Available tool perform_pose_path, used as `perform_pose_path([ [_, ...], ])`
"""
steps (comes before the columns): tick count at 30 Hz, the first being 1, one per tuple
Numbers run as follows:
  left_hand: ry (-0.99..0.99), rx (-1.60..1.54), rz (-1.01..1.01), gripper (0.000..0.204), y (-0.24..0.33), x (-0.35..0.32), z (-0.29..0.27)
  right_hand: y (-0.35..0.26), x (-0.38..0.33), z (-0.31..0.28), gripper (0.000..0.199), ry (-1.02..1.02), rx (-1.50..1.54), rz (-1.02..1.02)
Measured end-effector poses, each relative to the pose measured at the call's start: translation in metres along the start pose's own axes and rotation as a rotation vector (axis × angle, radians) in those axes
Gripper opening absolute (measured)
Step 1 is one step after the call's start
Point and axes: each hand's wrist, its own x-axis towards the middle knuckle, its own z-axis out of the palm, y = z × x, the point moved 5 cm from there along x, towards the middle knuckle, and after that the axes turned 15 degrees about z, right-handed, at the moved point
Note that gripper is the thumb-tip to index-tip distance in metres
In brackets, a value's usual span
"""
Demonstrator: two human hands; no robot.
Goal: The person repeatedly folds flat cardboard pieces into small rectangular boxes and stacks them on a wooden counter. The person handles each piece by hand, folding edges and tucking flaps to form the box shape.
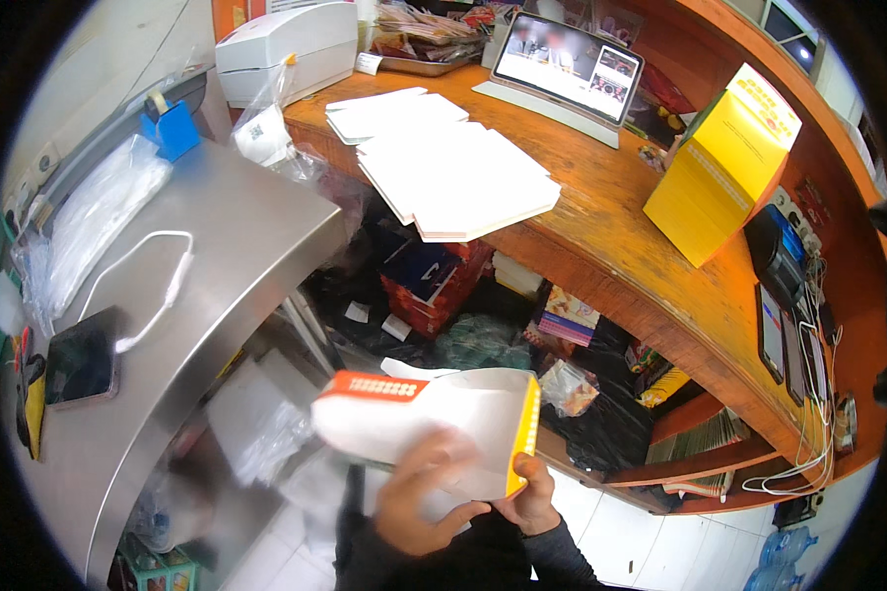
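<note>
Carton (488, 414): part-folded, with white inner walls, held in the lower middle, before the person's body and nearer than the wooden desk (611, 231); its hollow side faces up.
Long axis: roughly left to right across the body.
Red-orange panel (376, 386): along the far left edge.
Yellow panel (524, 438): at the right end, its length pointing away from the person.
Left hand (424, 502): over the carton's near side, fingers loosely extended; motion blur hides whether the fingertips press the card.
Right hand (532, 497): thumb and fingers pinching the yellow panel's near corner.
On the desk: flat white card sheets (463, 177), lit tablet (567, 74), tall yellow box (724, 167).
Steel counter (237, 227), to the left: dark phone (84, 360), blue tape dispenser (171, 130).
</note>
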Motion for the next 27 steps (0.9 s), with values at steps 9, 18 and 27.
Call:
perform_pose_path([
  [9, 0.253, -0.470, -0.438, 0.054, -0.051, -0.041, 0.001, -0.009, -0.008, 0.062, 0.101, -0.255, -0.988, -0.170],
  [18, 0.492, -0.794, -0.603, 0.067, -0.074, -0.063, 0.013, -0.004, -0.011, 0.062, 0.102, -0.222, -0.571, -0.073],
  [27, 0.481, -0.377, -0.495, 0.083, -0.052, -0.033, -0.011, -0.217, -0.114, 0.138, 0.079, 0.729, -2.047, -1.457],
])
